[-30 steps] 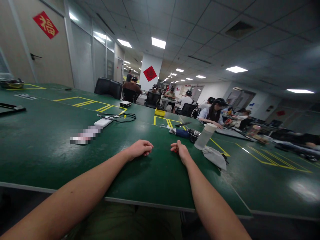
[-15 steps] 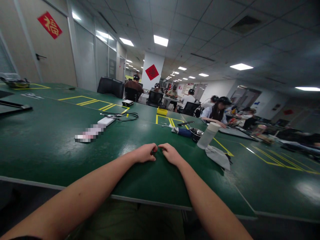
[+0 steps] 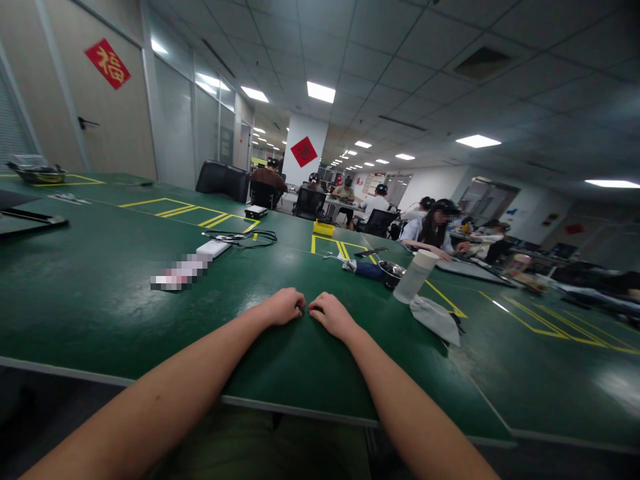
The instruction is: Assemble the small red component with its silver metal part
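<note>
Over the green tabletop (image 3: 240,380), my left hand (image 3: 285,307) is closed with its fingers curled in. What those fingers hold, if anything, is hidden. A small gap separates it from my right hand (image 3: 332,315), whose thumb and fingers are pinched together. At the right fingertips shows a tiny red-orange spot (image 3: 311,308), too small to name. Both forearms rest across the table's near edge.
On the left lies a white power strip (image 3: 214,247) with a black cable (image 3: 255,237). To the right stand a translucent bottle (image 3: 415,277), a grey pouch (image 3: 435,319), a metal bowl (image 3: 393,273) and a dark blue umbrella-like roll (image 3: 367,269). A co-worker (image 3: 435,230) sits beyond.
My hands have drawn slightly apart, where their fingertips almost met before. The left fingers have closed from a looser curl. The red-orange spot at the right fingertips now shows.
</note>
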The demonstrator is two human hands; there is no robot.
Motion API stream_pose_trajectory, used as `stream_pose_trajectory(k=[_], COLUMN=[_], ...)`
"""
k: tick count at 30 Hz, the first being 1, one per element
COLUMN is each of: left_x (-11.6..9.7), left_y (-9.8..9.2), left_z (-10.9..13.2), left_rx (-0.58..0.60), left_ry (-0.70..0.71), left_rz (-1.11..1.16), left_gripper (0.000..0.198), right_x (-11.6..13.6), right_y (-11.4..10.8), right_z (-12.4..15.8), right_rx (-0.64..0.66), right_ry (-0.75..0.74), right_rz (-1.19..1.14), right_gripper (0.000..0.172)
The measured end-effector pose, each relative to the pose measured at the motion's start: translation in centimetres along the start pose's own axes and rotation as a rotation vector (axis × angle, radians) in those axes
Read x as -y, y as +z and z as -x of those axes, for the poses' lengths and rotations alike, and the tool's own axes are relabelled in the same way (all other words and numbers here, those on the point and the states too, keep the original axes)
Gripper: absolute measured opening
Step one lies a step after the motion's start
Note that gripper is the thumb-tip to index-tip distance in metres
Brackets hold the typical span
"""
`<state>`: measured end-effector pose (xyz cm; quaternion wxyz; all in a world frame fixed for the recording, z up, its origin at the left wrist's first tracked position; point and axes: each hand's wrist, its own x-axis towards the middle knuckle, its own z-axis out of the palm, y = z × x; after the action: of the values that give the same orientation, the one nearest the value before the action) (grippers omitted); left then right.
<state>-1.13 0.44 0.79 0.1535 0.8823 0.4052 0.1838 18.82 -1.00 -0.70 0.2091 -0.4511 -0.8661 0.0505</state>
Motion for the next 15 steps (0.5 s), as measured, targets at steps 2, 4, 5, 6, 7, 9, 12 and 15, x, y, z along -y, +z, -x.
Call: stream_pose_trajectory(k=[2,4,5,6,7,9,12,15], left_x=[-0.2,-0.2,-0.2,-0.1,0.0,0.0,-0.2,-0.7], left_y=[-0.1,-0.1,0.0,0.1,0.2,0.2,-0.2,-0.7], left_z=[0.1,0.1,0.0,0.0,0.0,0.0,0.3,0.5], left_rx=[0.008,-0.002,-0.011,-0.022,-0.032,-0.044,-0.063,-0.081], left_ry=[0.013,-0.002,-0.008,-0.007,0.000,0.018,-0.009,-0.079], left_rz=[0.045,0.050,0.036,0.019,0.006,0.013,0.108,0.280], left_gripper=[0.024,0.024,0.022,0.021,0.020,0.021,0.022,0.027], right_x=[0.4,0.9,1.0,1.2,1.3,1.3,1.2,1.1], right_y=[0.0,-0.1,-0.1,-0.2,-0.2,-0.2,-0.2,-0.1], right_z=[0.0,0.1,0.1,0.1,0.2,0.2,0.2,0.1], right_rx=[-0.013,-0.038,-0.048,-0.051,-0.054,-0.064,-0.111,-0.119], right_ry=[-0.007,-0.003,0.008,0.025,0.045,0.082,0.103,0.140], right_rz=[-0.018,-0.051,-0.076,-0.109,-0.150,-0.248,-0.384,-0.485], right_gripper=[0.007,0.007,0.007,0.008,0.008,0.009,0.012,0.015])
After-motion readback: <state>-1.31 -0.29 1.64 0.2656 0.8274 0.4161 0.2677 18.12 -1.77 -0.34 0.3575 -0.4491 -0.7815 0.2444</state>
